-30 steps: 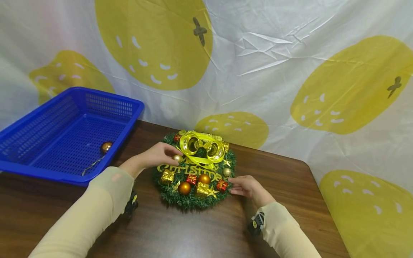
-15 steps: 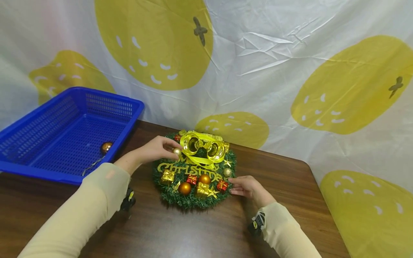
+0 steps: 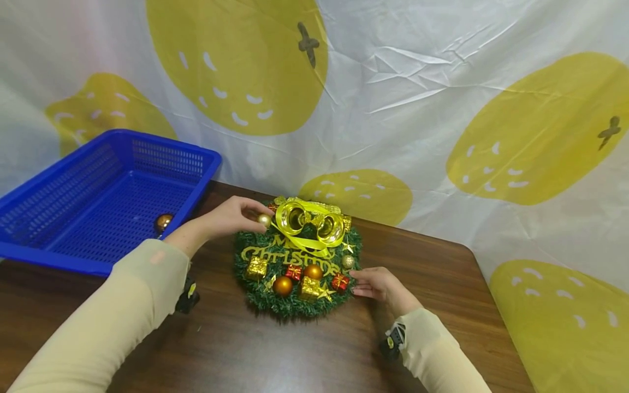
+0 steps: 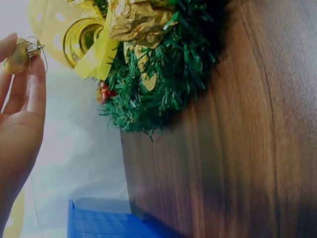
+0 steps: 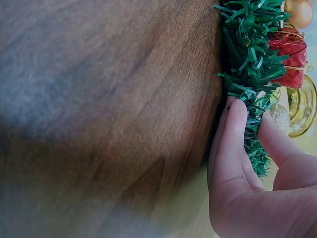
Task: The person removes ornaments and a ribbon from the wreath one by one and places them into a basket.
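A green Christmas wreath (image 3: 282, 312) lies on the table, bearing gold lettering (image 3: 290, 259), two gold bells (image 3: 330, 229) with yellow ribbon, small wrapped boxes and orange baubles (image 3: 282, 286). Above its upper left part, my left hand (image 3: 227, 217) pinches a small gold bauble (image 3: 264, 220) between thumb and fingertips. The left wrist view shows this bauble's metal cap and thin thread loop (image 4: 43, 54). At the wreath's right edge, my right hand (image 3: 382, 286) grips the green tinsel, thumb on top and fingers (image 5: 233, 134) at the side by the tabletop.
A blue plastic basket (image 3: 206, 173) stands at the left, with a copper-coloured bauble (image 3: 162, 222) inside. Behind the wooden table (image 3: 236, 355) hangs a white curtain (image 3: 373, 131) with yellow fruit prints.
My left hand has risen and shifted slightly left with the gold bauble, away from the lettering. The right hand stays at the wreath's edge.
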Tool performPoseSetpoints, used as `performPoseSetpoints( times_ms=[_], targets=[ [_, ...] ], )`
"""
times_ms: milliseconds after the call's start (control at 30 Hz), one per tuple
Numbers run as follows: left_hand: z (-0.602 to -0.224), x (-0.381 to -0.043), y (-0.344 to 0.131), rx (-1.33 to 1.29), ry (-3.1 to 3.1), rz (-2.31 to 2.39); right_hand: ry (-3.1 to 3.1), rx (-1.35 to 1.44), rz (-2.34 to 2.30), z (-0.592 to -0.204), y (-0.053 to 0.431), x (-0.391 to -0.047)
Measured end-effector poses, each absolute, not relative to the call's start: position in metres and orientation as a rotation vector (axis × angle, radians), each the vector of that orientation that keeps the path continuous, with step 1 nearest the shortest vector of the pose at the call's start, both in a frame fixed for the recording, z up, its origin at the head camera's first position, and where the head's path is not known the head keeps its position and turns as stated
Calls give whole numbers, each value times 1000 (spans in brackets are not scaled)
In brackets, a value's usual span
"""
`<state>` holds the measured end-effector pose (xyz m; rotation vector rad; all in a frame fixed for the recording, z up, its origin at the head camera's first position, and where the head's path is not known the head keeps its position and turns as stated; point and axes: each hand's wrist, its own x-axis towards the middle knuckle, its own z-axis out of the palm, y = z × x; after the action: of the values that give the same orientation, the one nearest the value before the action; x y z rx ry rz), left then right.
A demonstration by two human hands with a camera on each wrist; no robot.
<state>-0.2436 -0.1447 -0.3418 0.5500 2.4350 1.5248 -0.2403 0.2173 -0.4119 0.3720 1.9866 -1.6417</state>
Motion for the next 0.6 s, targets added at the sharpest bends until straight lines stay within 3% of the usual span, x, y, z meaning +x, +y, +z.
performPoseSetpoints(
  times_ms=[600],
  targets=[
    [-332,-243,-168,463,2504,1600,1977,369,-1647,-406,216,-239]
  ],
)
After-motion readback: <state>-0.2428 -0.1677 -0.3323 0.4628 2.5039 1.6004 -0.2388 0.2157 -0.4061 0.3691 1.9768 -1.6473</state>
